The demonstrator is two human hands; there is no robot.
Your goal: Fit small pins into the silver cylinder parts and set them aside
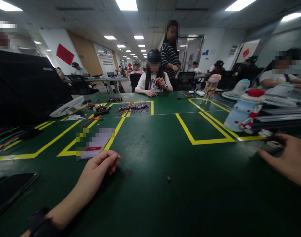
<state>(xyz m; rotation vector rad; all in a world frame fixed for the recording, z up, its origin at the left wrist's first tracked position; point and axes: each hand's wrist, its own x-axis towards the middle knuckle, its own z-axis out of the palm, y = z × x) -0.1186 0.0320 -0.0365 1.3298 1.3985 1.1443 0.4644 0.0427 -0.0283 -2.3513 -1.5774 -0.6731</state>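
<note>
My left hand (101, 168) rests on the green table (160, 158) with its fingers curled loosely together, next to a white card with a red stripe (94, 146); nothing shows in it. My right hand (288, 159) lies at the right edge, fingers stretched out toward a small dark object (270, 146) beside a white ring-shaped piece (272, 144). A tiny dark nut-like part (168, 178) lies alone on the table between my hands. A dark band sits on my left wrist (38, 222).
Yellow tape lines (202, 131) mark bays on the table. A dark phone (9, 191) lies front left, coloured wires (133, 107) further back, a toppled blue-white bottle (241, 112) and metal rails (281, 120) at right. Several people sit or stand across the table.
</note>
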